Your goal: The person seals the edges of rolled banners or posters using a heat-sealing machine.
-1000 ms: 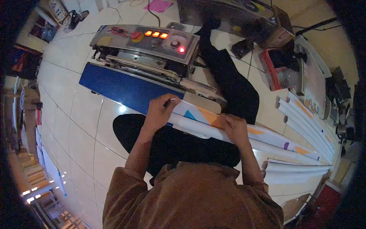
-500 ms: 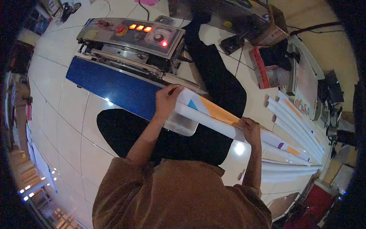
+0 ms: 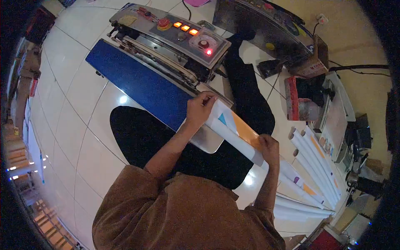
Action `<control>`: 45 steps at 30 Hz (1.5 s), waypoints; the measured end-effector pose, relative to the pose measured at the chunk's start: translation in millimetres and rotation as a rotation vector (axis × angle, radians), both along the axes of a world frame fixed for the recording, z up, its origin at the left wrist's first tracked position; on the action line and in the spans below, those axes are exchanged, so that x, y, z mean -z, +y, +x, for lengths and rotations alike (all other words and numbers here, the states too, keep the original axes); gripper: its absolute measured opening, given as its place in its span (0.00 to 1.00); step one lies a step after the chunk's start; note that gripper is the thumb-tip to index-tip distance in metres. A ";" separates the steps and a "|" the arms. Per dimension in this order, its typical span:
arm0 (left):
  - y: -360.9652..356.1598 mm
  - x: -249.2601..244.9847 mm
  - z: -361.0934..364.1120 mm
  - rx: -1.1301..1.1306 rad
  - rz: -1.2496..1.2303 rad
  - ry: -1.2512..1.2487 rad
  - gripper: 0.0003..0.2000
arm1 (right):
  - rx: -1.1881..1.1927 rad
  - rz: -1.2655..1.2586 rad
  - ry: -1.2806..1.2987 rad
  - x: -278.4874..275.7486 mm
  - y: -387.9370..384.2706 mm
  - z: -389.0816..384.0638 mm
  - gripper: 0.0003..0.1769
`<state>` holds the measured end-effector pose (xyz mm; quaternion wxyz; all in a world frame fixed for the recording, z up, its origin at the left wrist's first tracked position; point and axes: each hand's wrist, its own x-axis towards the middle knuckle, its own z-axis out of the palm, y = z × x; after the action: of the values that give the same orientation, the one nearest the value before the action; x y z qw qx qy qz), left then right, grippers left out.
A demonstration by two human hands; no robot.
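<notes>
White paper roll (image 3: 235, 134) is clasped by the left hand (image 3: 200, 109), whose fingers curl round the end just over the sealing machine (image 3: 166, 46). The right hand (image 3: 269, 150) is wrapped round the end farther from the sealing machine.

Dim bluish light, glare spots on glossy floor tiles (image 3: 83, 133), heavy fisheye bending, black vignetted corners

Packing workshop: band sealer machine (image 3: 175, 39), stacked rolled posters (image 3: 316, 160)

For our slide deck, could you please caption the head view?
Left hand and right hand hold a rolled poster near the blue belt of a sealer.
</notes>
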<state>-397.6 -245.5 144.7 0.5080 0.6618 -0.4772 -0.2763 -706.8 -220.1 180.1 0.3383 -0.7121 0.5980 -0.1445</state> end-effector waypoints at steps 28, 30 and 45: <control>3.9 -1.2 -3.1 0.027 -0.068 -0.030 0.07 | 0.033 -0.109 -0.074 22.9 8.2 -1.7 0.13; 4.3 -2.8 -7.8 0.000 -0.066 -0.039 0.07 | 0.030 -0.077 -0.093 19.7 7.1 -1.6 0.13; 7.2 9.6 15.8 -0.112 0.058 0.413 0.08 | -0.054 0.005 -0.121 30.8 -25.9 -0.5 0.10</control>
<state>-381.8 -238.3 135.1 0.5903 0.6310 -0.3171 -0.3910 -707.3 -246.1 149.3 0.3792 -0.7172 0.5573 -0.1765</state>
